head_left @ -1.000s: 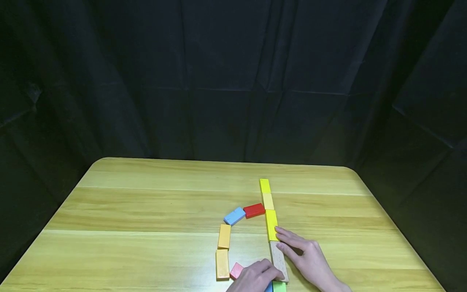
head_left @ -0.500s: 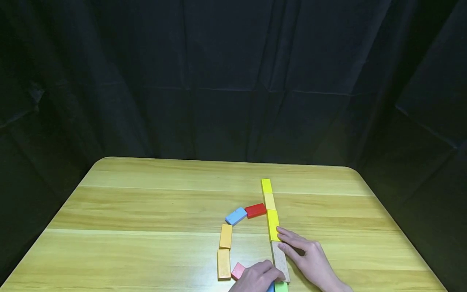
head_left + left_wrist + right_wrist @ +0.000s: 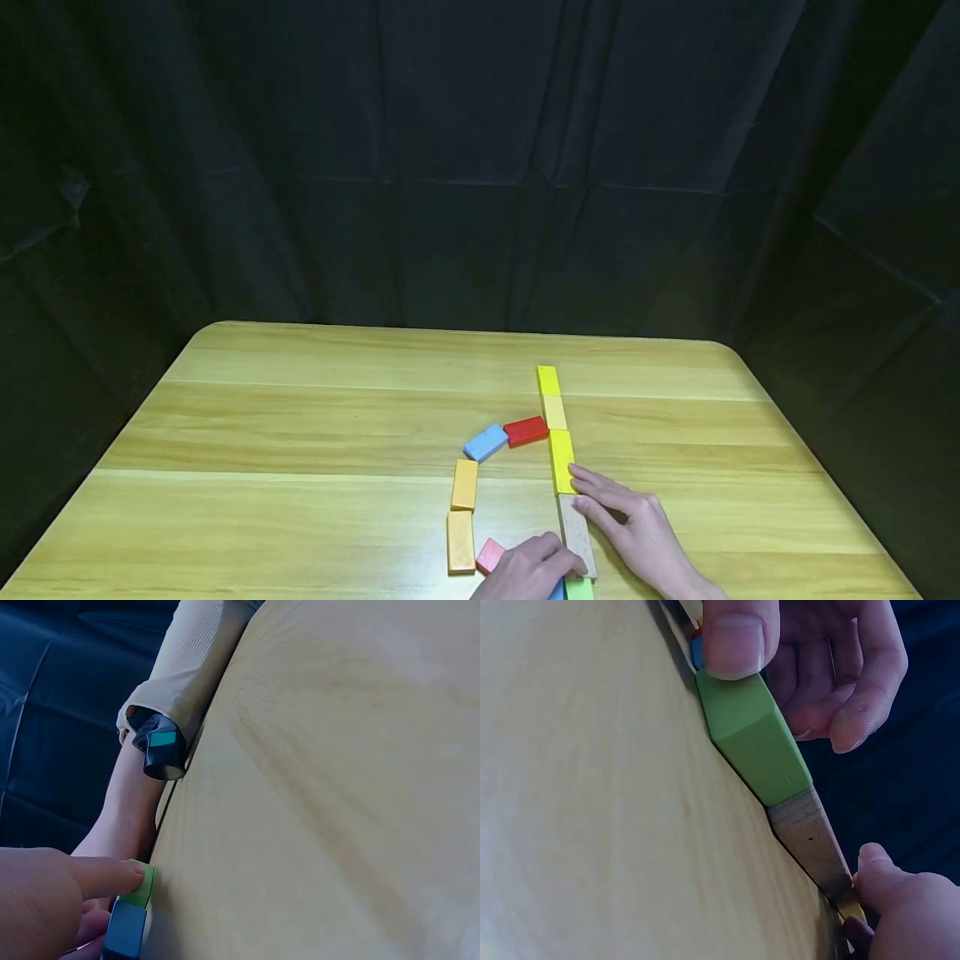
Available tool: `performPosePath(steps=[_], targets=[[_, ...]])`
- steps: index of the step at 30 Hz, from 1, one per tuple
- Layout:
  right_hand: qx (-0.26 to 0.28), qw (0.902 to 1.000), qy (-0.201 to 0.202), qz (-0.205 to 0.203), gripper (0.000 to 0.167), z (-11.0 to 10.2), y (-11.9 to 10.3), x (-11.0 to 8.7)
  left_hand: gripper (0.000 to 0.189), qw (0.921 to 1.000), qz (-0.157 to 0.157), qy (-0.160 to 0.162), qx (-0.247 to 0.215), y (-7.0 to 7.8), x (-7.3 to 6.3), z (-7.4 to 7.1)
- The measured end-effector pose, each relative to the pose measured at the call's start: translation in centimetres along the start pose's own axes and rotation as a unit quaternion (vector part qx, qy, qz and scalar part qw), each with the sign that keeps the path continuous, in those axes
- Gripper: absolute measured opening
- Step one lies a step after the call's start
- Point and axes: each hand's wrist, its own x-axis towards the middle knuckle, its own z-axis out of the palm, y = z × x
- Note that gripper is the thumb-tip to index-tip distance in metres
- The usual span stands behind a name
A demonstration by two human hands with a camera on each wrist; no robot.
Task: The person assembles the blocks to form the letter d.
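Several flat wooden blocks lie end to end on the table, forming a straight row. My left hand (image 3: 527,568) rests at the near part, close to the grey wooden block (image 3: 575,536), the green block (image 3: 578,588) and a partly hidden blue block (image 3: 557,591). In the left wrist view, a straight finger (image 3: 112,876) touches the green block (image 3: 139,883) beside the dark blue one (image 3: 124,930). Further up the row, my right hand (image 3: 641,533) has its thumb at the grey block and fingertips on the long yellow block (image 3: 562,461)'s right edge.
A cream block (image 3: 554,412) and yellow block (image 3: 548,381) extend the row. Red (image 3: 527,431), light blue (image 3: 486,442) and two orange blocks (image 3: 464,484) curve off left. A pink block (image 3: 491,555) lies by my left hand. Black curtain (image 3: 480,167) hangs behind.
The view has shifted slightly, so blocks and hands appear a little further right than at first. Both hands stay in about the same place on the row.
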Motion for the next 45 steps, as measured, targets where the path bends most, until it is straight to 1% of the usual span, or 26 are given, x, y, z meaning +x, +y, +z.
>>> performPosePath(steps=[5,8,14,19,25,27,29,31,33,34,37,40,43,45], targets=[[-0.008,1.0,-0.002,-0.002,0.027,0.0,0.0,0.0,0.019,1.0,0.0,0.0,0.005,0.0,0.0,-0.1],[-0.018,0.9998,-0.004,0.002,0.027,0.0,0.0,0.0,0.021,1.0,0.002,0.007,0.004,-0.1,0.0,0.0],[-0.033,0.9994,-0.007,0.012,0.028,-0.1,0.0,-0.1,0.02,1.0,0.002,0.007,0.005,-0.1,-0.1,0.2],[-0.035,0.9993,-0.003,0.015,0.029,0.0,0.0,-0.1,0.019,0.9998,0.005,0.014,0.011,-0.1,0.0,0.3],[-0.036,0.999,-0.006,0.024,0.031,-0.1,0.2,-0.1,0.02,0.9999,0.004,0.006,0.01,-0.1,0.1,0.3],[-0.034,0.9992,-0.003,0.02,0.032,-0.2,0.3,-0.1,0.02,0.9999,0.006,0.005,0.006,0.0,0.2,0.2],[-0.032,0.9994,0.003,0.014,0.032,-0.2,0.3,-0.1,0.019,0.9998,0.014,0.012,0.009,-0.1,0.3,0.0],[-0.03,0.9995,0.012,0.005,0.033,-0.2,0.4,-0.1,0.021,0.9997,0.014,0.019,0.012,-0.2,0.3,-0.6],[-0.025,0.9994,0.021,-0.006,0.035,-0.2,0.3,-0.1,0.022,0.9995,0.004,0.029,0.01,-0.5,0.1,-1.6],[-0.021,0.9994,0.024,-0.01,0.035,-0.2,0.3,-0.2,0.022,0.9994,-0.007,0.034,0.006,-0.6,0.0,-2.3],[-0.012,0.9993,0.031,-0.014,0.035,-0.2,0.2,-0.3,0.025,0.9968,-0.058,0.05,-0.024,-1.3,-0.9,-4.6],[-0.012,0.9994,0.031,-0.007,0.035,-0.3,0.1,-0.5,0.021,0.9903,-0.109,0.079,-0.035,-2.3,-1.9,-6.8],[-0.016,0.9995,0.028,-0.004,0.036,-0.6,0.2,-0.6,0.019,0.9826,-0.146,0.114,-0.016,-3.5,-3.0,-8.5],[-0.017,0.9995,0.026,0.0,0.037,-0.7,0.2,-0.6,0.019,0.9774,-0.164,0.133,0.001,-4.3,-3.8,-9.4]])
